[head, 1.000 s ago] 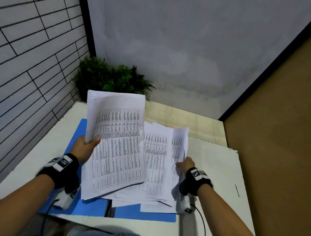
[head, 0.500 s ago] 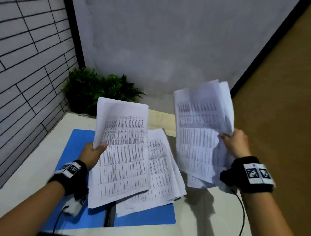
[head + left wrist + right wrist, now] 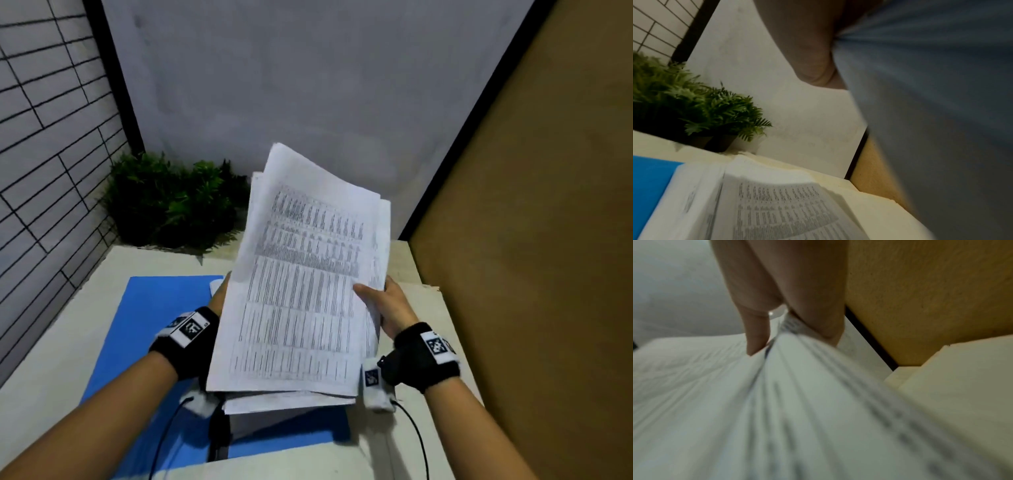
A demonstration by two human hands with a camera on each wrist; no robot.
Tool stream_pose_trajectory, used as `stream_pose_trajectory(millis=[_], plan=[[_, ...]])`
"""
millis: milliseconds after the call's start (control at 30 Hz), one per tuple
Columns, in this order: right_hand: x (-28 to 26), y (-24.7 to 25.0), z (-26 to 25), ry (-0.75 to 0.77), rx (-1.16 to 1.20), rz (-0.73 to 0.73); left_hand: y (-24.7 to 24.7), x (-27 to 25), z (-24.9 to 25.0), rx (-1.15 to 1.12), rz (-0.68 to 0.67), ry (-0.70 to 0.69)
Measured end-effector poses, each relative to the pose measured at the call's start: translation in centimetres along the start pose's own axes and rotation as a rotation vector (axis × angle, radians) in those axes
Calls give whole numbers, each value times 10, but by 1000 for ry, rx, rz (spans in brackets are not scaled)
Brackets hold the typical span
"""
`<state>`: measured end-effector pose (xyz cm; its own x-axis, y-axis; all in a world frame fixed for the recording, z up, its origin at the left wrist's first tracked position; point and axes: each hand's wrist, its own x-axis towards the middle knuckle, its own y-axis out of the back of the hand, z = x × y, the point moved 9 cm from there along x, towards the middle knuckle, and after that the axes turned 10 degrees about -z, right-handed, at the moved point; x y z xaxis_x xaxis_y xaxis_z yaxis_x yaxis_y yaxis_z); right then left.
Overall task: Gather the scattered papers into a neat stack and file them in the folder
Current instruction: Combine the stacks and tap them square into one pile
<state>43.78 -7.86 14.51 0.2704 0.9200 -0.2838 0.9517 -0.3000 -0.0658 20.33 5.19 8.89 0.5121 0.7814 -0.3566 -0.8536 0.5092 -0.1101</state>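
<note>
1. The papers [image 3: 301,294] are held up as one sheaf between both hands, above the right half of the open blue folder [image 3: 164,308], which lies flat on the worktop [image 3: 51,342] toward its left edge.
2. The right hand [image 3: 390,308] grasps the sheaf's right long edge, thumb on the printed face and fingers behind; the right wrist view shows the sheets pinched between thumb and fingers.
3. The left hand [image 3: 219,294] sits at the left long edge, mostly hidden behind the sheets; the left wrist view shows part of it against the back of the pages, so it appears to hold them, but the exact finger pose cannot be told.
4. The sheaf's long axis runs from the near edge of the worktop toward the far edge. It is tilted up, bottom edge low over the folder, top edge raised and leaning toward the far right corner.
5. The edges are not flush: sheets fan at the top and the bottom.
6. More sheets [image 3: 287,401] lie on the folder just under the sheaf's bottom edge.
7. Judgement: the coming move goes straight down. Both hands are equally near, and the folder is directly under the sheaf and to its left.
8. A plant [image 3: 171,202] stands at the far left corner, clear of the hands.
</note>
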Motion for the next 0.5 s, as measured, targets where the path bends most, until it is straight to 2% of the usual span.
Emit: stream_pose_trajectory(millis=[67, 167, 200, 267, 333, 367, 433, 500], plan=[[-1, 0, -3, 58, 38, 35, -6, -9, 13, -63, -14, -52], [-7, 5, -15, 209, 103, 158, -23, -31, 54, -222, -158, -289], [-9, 6, -20, 260, 96, 185, -24, -35, 64, -194, -164, -353], [-11, 5, -28, 346, 50, 199, -18, -37, 71, -54, -84, -439], [-11, -3, -35, 387, 8, 125, -11, -40, 71, -14, 9, -463], [-11, -8, -37, 397, -4, 64, -11, -41, 70, -18, 11, -482], [-9, -16, -37, 383, -14, -27, -16, -44, 68, -20, -47, -496], [-6, -11, -31, 340, -5, -37, -19, -43, 63, 18, -91, -478]])
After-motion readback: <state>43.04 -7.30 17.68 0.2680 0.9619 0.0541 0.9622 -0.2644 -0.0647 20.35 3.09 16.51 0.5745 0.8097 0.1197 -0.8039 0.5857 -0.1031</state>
